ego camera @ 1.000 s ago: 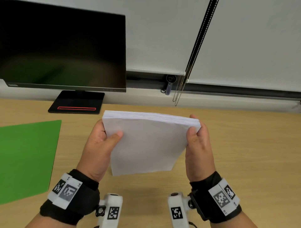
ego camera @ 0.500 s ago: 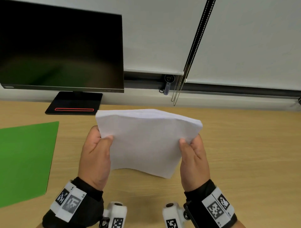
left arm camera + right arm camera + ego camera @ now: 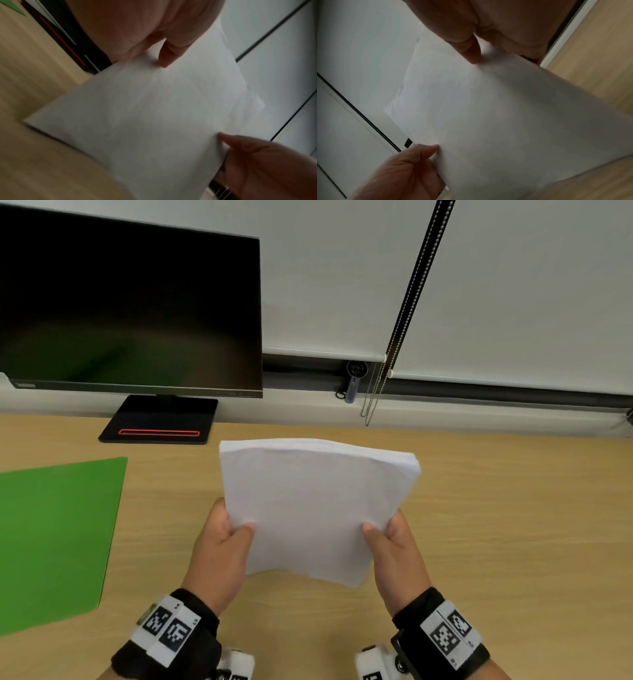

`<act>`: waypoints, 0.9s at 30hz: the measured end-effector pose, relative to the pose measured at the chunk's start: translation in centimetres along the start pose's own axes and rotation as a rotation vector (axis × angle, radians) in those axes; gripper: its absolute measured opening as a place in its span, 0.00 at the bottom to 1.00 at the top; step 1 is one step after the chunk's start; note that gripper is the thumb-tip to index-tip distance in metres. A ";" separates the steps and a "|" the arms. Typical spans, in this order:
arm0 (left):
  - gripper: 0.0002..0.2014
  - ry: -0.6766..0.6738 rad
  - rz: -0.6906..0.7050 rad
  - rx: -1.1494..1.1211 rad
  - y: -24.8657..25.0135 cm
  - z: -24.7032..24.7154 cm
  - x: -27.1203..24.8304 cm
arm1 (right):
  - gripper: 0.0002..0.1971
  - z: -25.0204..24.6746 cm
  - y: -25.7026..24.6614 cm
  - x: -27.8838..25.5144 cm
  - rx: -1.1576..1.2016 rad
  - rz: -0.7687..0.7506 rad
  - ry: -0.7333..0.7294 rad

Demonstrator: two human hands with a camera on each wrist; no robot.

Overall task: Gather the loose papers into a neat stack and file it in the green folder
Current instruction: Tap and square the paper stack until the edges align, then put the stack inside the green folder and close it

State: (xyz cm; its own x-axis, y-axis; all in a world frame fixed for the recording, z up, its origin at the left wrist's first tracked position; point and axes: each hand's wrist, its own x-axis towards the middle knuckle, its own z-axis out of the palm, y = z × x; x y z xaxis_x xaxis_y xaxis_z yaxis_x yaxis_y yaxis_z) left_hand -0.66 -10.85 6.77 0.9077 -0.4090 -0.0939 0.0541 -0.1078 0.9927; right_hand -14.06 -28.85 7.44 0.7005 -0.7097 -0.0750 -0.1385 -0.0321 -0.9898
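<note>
Head view: left hand (image 3: 219, 546) and right hand (image 3: 399, 549) pinch paper stack (image 3: 315, 505) — thumbs on top.

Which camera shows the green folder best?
The head view: the folder lies flat on the desk, left of the paper stack. The left wrist view catches only a green corner. The right wrist view shows none of it.

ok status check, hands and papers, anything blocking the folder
Left hand and right hand grip the paper stack by its sides, above the desk. Green folder flat at left, closed. Nothing between.
</note>
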 end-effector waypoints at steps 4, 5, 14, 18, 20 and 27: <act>0.15 -0.007 0.041 0.136 0.8 -0.3 0.0 | 0.13 -0.9 -1.0 -0.2 -0.019 -0.058 -0.021; 0.15 -0.007 0.051 0.125 1.5 -0.4 0.1 | 0.12 -1.5 -1.5 -0.2 0.045 -0.075 -0.024; 0.16 -0.008 -0.165 0.020 2.3 -2.0 0.1 | 0.13 -2.7 0.1 -1.2 0.190 0.173 -0.257; 0.14 -0.010 -0.229 -0.067 2.5 -5.1 -0.4 | 0.12 0.8 -1.2 -1.7 0.207 0.163 -0.198; 0.08 0.002 -0.224 -0.126 2.9 -8.6 -0.3 | 0.12 3.4 -2.8 -2.1 0.199 0.153 -0.208; 0.18 0.453 -0.294 0.592 -3.3 -32.4 2.0 | 0.12 16.2 -5.9 -4.1 0.253 0.271 -0.269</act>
State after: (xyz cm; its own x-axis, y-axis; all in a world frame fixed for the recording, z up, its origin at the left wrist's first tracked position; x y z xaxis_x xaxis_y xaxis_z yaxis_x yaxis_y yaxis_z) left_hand 14.48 17.99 5.74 0.9782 0.1046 -0.1796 0.2028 -0.6691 0.7149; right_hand -4.77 -14.42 11.68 0.8239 -0.4600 -0.3310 -0.1900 0.3261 -0.9261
